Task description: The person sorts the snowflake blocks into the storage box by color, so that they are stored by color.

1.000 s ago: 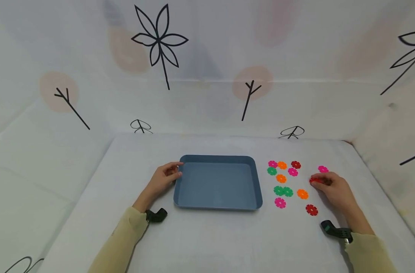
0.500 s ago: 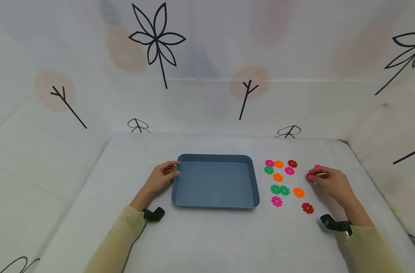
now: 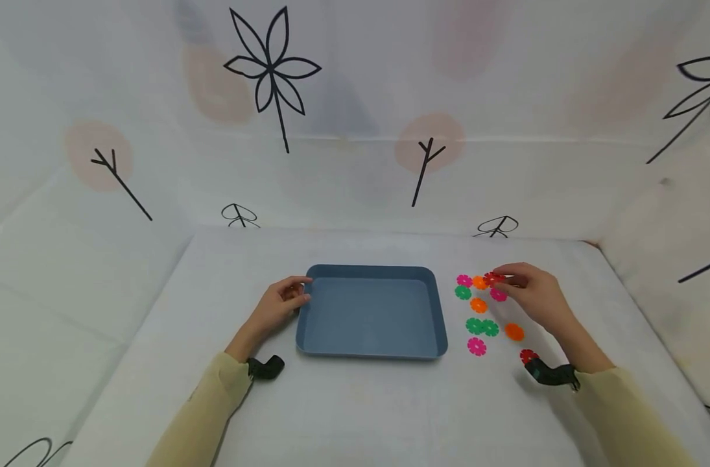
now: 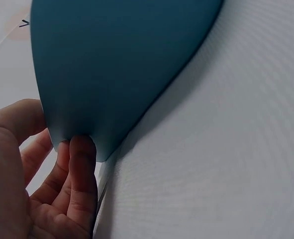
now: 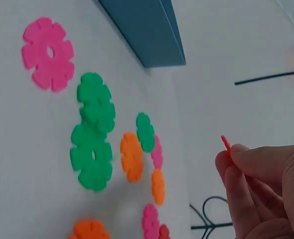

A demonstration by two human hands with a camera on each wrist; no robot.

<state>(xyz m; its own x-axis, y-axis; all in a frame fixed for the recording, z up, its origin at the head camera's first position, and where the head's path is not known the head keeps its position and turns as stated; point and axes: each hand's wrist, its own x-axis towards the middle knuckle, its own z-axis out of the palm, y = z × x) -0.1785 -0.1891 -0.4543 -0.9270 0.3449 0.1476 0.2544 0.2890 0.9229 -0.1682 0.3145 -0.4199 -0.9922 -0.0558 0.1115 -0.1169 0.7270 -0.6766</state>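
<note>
My left hand grips the left edge of a blue-grey rectangular tray. In the left wrist view, its curled fingertips press the tray's outer wall while another digit reaches behind the rim. Over at the right, my right hand pinches a red flower-shaped plastic disc between thumb and fingertips, seen edge-on in the right wrist view. That hand hovers over the back of a group of similar discs, overlapping a pink one and an orange one in the head view.
Two overlapping green discs, a pink disc and an orange disc lie right of the tray on the white table. A red disc is partly covered by the black right wrist camera. A patterned cloth wall stands behind.
My right hand has lifted the red disc from the table's right side and carried it left and back over the other discs. My left hand stays on the tray.
</note>
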